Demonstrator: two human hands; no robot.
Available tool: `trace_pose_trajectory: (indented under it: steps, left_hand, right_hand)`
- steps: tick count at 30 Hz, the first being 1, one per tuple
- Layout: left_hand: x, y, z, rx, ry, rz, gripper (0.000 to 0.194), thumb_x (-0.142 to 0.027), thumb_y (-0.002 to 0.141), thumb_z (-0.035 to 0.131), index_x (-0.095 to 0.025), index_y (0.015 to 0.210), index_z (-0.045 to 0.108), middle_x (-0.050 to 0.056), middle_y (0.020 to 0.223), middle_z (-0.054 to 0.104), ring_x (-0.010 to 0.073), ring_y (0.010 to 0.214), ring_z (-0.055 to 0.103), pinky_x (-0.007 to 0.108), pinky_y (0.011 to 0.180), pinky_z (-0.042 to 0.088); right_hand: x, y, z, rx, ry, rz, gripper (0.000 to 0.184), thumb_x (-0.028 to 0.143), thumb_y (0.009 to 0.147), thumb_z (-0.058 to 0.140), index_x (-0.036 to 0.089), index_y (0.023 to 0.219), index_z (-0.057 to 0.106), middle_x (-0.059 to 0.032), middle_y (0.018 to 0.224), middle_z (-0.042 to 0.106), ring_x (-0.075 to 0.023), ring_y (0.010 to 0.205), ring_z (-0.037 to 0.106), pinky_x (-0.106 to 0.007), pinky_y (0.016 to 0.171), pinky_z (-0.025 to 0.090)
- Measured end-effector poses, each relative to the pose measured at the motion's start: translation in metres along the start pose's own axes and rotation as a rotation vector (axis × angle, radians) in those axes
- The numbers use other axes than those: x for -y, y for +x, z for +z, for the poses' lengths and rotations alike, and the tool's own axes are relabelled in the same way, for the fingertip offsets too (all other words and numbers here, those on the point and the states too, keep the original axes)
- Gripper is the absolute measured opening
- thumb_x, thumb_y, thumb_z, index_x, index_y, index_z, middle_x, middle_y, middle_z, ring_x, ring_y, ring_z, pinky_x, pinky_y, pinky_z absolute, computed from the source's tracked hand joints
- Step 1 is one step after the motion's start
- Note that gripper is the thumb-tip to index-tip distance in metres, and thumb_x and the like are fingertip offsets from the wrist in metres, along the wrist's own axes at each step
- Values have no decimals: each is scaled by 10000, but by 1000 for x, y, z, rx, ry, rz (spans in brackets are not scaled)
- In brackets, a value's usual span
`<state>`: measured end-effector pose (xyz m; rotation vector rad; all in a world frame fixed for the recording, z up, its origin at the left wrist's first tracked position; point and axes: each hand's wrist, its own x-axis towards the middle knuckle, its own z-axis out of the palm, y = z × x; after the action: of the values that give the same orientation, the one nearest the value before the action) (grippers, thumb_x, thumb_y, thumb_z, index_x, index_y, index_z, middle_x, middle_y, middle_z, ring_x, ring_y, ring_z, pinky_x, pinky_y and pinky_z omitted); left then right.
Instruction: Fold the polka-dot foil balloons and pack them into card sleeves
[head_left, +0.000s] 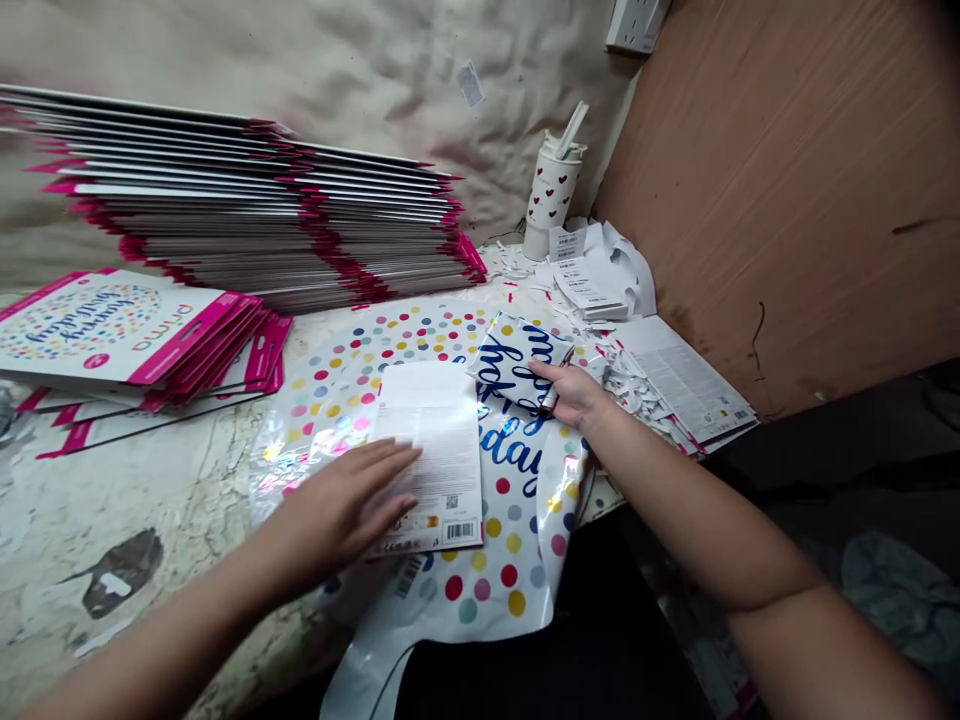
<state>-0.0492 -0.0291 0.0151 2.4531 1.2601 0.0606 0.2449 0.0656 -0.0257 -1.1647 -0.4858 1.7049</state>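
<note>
One balloon folded, others lying flat

Folding looks done for the folded balloon (516,362), slanted, long axis unclear, pinched by the right hand (568,388) near the bench's (202,490) front edge. Spread balloons (480,590) beneath seem left to fold. The left hand (358,497), open, covers part of a card (439,440), barcode end frontward.

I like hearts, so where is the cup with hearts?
In the head view, the white cup with hearts stands at the back, right of centre, between the tall stack of pink-edged packets and the brown board, just behind the white label strips.
</note>
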Motion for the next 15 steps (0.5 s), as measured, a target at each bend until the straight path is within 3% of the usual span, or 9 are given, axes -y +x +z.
trace_pose_trajectory:
  steps: [1, 3, 6, 8, 9, 11, 13, 15]
  left_hand:
    - [-2, -3, 7, -45, 0, -32, 561, -529, 821, 458, -221, 1289, 486, 125, 1351, 471, 316, 1256, 406, 491, 1030, 316]
    - [-6, -6, 18, 1, -62, 6, 610, -545, 791, 497, -266, 1329, 430, 101, 1421, 368, 352, 1318, 289, 569, 1047, 221]
    - [-2, -1, 13, 171, -268, 123, 302, -487, 827, 477, -328, 980, 683, 19, 1295, 539, 316, 1310, 322, 573, 1071, 120]
    - [0, 9, 0, 188, -321, 99, 322, -436, 851, 455, -278, 719, 702, 32, 1059, 685, 286, 1208, 466, 519, 1062, 214]
    - [-1, 16, -5, 154, -297, 82, 331, -416, 855, 450, -254, 689, 687, 50, 955, 705, 276, 1125, 532, 483, 1022, 300]
    - [-10, 32, -9, 47, -193, 112, 285, -358, 864, 429, -221, 796, 670, 76, 901, 679, 247, 980, 586, 401, 899, 421]
    - [-22, 48, -2, -50, -92, 200, 262, -287, 867, 396, -196, 911, 638, 94, 983, 630, 228, 947, 561, 366, 838, 441]
    - [-32, 60, 11, -66, -28, 285, 252, -237, 855, 381, -186, 947, 611, 102, 1051, 581, 230, 979, 516, 375, 850, 426]
  right_hand:
    - [0, -1, 2, 5, -20, 0, 113, 96, 816, 557, 115, 908, 620, -64, 735, 717, -198, 718, 690, -392, 758, 565]
    - [1, -5, 4, 17, -67, -3, 111, 95, 798, 577, 120, 892, 630, -60, 735, 717, -192, 704, 688, -377, 746, 569]
    - [6, -10, 5, 48, -163, 14, 138, 93, 742, 634, 126, 875, 645, -57, 729, 716, -192, 677, 684, -366, 701, 577]
    - [9, -14, 6, 83, -255, 46, 185, 84, 682, 686, 121, 860, 657, -61, 723, 714, -196, 660, 680, -358, 665, 579]
    - [10, -16, 6, 97, -299, 60, 206, 80, 651, 710, 118, 848, 662, -64, 723, 713, -196, 655, 677, -349, 653, 577]
    - [10, -21, 7, 102, -400, 60, 217, 91, 612, 744, 115, 815, 668, -67, 728, 712, -189, 655, 672, -326, 646, 572]
    - [10, -29, 3, 69, -500, 9, 222, 120, 602, 759, 119, 804, 668, -65, 748, 712, -182, 673, 669, -315, 663, 566]
    - [8, -40, -4, 28, -554, -62, 265, 156, 607, 762, 134, 854, 666, -60, 806, 714, -185, 727, 669, -324, 710, 559]
